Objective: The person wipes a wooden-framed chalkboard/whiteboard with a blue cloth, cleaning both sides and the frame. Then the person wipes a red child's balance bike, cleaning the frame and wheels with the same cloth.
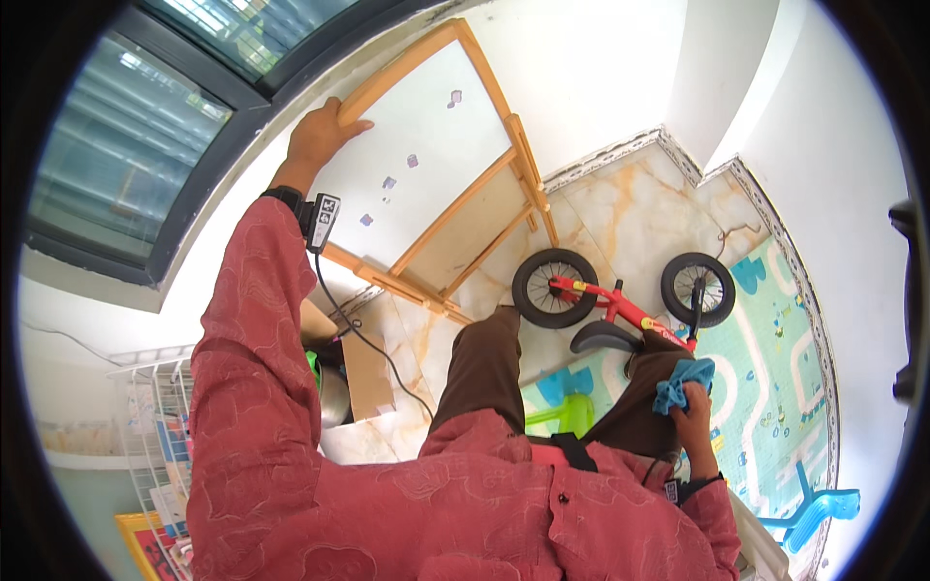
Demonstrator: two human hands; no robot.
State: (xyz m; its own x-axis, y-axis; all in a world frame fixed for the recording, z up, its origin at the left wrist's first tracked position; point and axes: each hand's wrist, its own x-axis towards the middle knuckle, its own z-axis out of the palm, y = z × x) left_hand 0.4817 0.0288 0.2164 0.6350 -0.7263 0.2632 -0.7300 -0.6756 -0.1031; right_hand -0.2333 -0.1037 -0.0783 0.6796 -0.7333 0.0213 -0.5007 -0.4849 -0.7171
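A child's easel whiteboard with a wooden frame stands tilted against the white wall, with several small purplish marks on its white surface. My left hand grips the upper left corner of that frame, thumb over the front edge. A black band with a small cabled device is strapped to this wrist. At the lower right, my right hand holds a crumpled blue cloth above my right thigh. Below the whiteboard, the easel has a beige lower panel between wooden bars.
A red balance bike lies on the marble-patterned floor by my knees. A green play mat spreads to the right, with a blue plastic toy part. A window, a white wire rack and a cardboard piece are on the left.
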